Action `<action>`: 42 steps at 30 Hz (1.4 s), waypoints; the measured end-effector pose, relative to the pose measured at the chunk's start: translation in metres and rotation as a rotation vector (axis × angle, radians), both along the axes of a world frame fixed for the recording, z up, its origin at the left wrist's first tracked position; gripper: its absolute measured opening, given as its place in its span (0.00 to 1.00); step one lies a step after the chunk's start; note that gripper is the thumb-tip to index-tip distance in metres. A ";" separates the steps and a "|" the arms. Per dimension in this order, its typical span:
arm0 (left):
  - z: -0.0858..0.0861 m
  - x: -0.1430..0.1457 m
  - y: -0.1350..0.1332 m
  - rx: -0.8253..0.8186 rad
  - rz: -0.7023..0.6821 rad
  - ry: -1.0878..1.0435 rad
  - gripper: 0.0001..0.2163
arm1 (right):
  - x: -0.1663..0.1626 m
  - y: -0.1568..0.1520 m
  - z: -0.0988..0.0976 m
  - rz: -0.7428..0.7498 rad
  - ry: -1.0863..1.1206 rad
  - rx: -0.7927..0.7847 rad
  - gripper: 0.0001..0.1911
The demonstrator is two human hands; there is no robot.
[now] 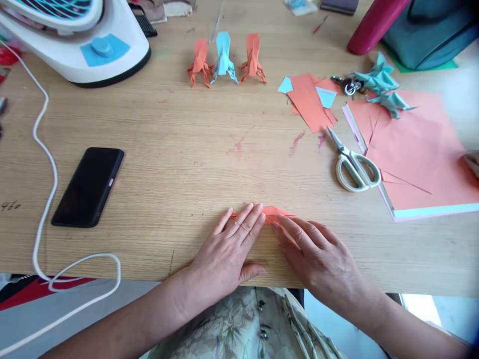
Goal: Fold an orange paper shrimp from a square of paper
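A narrow folded strip of orange paper (272,213) lies on the table near its front edge, with a crease line running along its length. My left hand (234,244) rests flat over the paper's left part, fingers stretched out and pressing it down, thumb apart. At the right end, my right hand (316,249) has its fingertips together on the paper, the thumb at its near edge. Both hands hide parts of the strip.
Orange (200,62) and blue paper figures (223,57) stand at the back. Scissors (357,167), paper scraps (309,99) and a stack of coloured sheets (407,149) lie right. A phone (88,187), white cord (54,169) and white fan (108,55) are left.
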State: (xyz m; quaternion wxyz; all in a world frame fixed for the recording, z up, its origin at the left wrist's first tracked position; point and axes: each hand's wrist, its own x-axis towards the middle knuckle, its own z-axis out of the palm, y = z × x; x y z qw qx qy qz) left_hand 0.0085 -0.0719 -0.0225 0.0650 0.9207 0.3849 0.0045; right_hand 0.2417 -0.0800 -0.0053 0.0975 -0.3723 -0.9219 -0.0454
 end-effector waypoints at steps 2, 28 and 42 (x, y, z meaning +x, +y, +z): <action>-0.001 -0.001 0.001 -0.012 -0.011 -0.019 0.38 | 0.006 0.000 -0.002 -0.050 0.022 0.002 0.14; 0.018 -0.002 0.080 -0.307 0.057 -0.494 0.05 | -0.031 0.045 0.009 -0.376 0.519 -0.760 0.05; 0.036 0.000 0.110 -0.767 0.378 -1.240 0.10 | -0.062 0.082 -0.005 -0.345 1.415 -1.026 0.22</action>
